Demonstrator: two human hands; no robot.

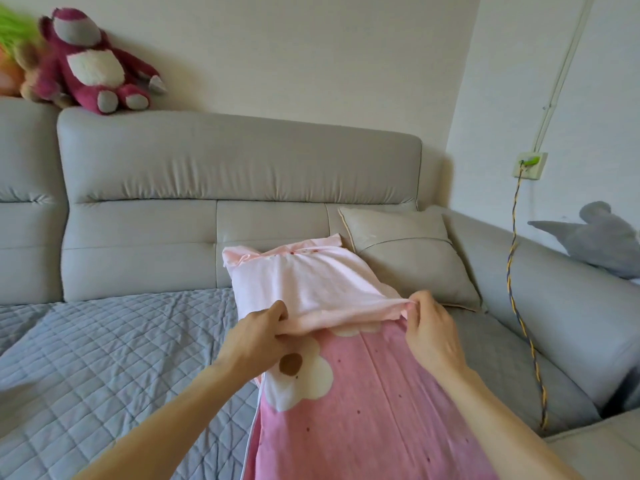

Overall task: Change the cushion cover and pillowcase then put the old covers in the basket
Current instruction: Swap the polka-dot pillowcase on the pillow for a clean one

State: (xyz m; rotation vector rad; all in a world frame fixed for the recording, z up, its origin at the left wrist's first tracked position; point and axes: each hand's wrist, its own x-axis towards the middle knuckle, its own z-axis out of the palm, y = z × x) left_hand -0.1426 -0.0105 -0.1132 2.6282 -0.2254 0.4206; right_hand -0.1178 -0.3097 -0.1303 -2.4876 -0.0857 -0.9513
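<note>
- My left hand (263, 327) and right hand (427, 325) are each pinched shut on the open hem of the pale pink pillowcase (304, 289), one at each side of the mouth; its far end rests against the sofa back (239, 161).
- The pillow (363, 393), in its darker pink flowered cover, lies along the quilted seat (104, 341) towards me, its far end inside the case.
- If one pinch slips, I judge the hem will spring back and bunch on that side, leaving the case skewed.
- Pulling unevenly could twist the case around the pillow and jam a corner.
- The beige cushion (408, 251) sits just beside the case; a hard tug might knock it over.
- No basket is in view.
</note>
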